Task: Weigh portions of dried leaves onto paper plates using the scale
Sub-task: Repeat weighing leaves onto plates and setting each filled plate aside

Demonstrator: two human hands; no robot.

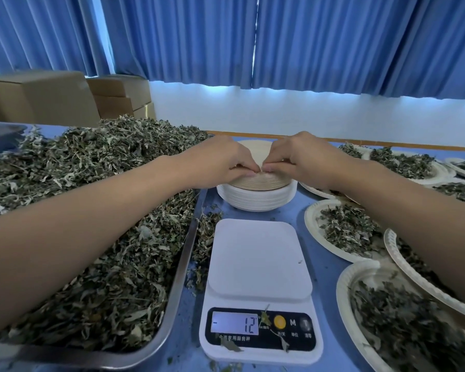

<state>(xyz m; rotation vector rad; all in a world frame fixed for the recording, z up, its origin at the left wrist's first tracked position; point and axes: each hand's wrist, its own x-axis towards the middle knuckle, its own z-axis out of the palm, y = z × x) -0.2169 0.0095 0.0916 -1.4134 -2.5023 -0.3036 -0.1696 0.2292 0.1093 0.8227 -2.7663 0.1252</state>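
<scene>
The stack of paper plates point(255, 198) stands on the blue tabletop point(326, 267) at the far centre, just beyond the scale point(258, 264). Both hands meet over its near edge. The left hand point(220, 162) and the right hand point(298, 159) have their fingers curled down, and their fingertips are almost touching each other as they pinch the near rim of the top plate point(253, 153). The scale's white platform carries no plate. Its display point(234, 323) reads 12 with a minus sign at the left, and a few leaf scraps point(265, 318) lie on the dark panel beside it. To the left, a metal tray point(183, 264) is heaped with dried leaves point(91, 210), some of them spilled onto the tabletop between the tray and the scale. The left forearm reaches across this heap. To the right of the scale lie filled plates point(310, 218), each holding a portion of leaves. They overlap one another and run from the near right corner to the far right, and the right forearm passes above several of them. Cardboard boxes point(38, 95) stand at the far left. Blue curtains point(333, 44) hang along the white wall behind.
</scene>
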